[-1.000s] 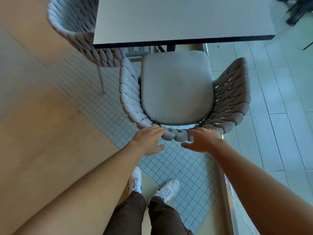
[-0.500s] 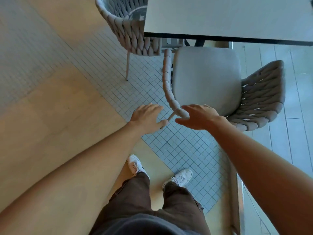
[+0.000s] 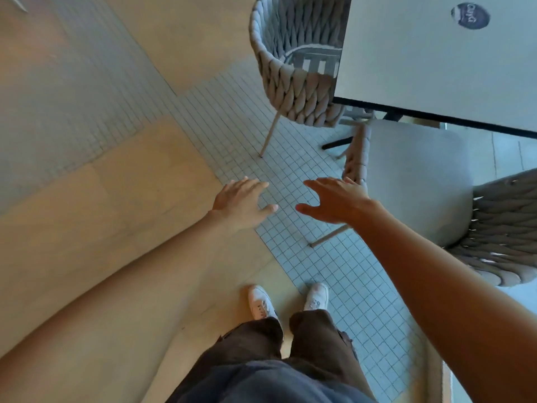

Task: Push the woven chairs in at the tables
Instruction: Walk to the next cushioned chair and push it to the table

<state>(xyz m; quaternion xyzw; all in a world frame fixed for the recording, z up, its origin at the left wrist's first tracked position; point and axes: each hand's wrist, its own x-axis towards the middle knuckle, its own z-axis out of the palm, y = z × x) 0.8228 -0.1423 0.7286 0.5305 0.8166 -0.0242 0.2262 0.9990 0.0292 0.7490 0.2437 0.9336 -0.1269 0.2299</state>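
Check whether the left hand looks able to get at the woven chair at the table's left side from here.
Probably yes. The left hand is open and empty over bare tiled floor, and nothing stands between it and the woven chair ahead, whose curved back faces the person. It is not touching it yet, so a forward reach or step seems needed.

Near chair (image 3: 499, 228), just right of the right hand (image 3: 338, 203): thick braided rope weave, matt, coarse; seat cushion (image 3: 415, 181) smooth matt cloth; thin leg, smooth, looks like metal. Far chair (image 3: 293, 80), ahead of both hands: same rope weave, same thin smooth leg. Table (image 3: 436, 59) top: smooth, matt, pale, dark edge band. Floor under the left hand (image 3: 241, 203): small square tiles (image 3: 290, 170) with grout lines, beside smooth wood-look boards (image 3: 87, 213). Shoes: white, smooth. Trousers: dark matt cloth.
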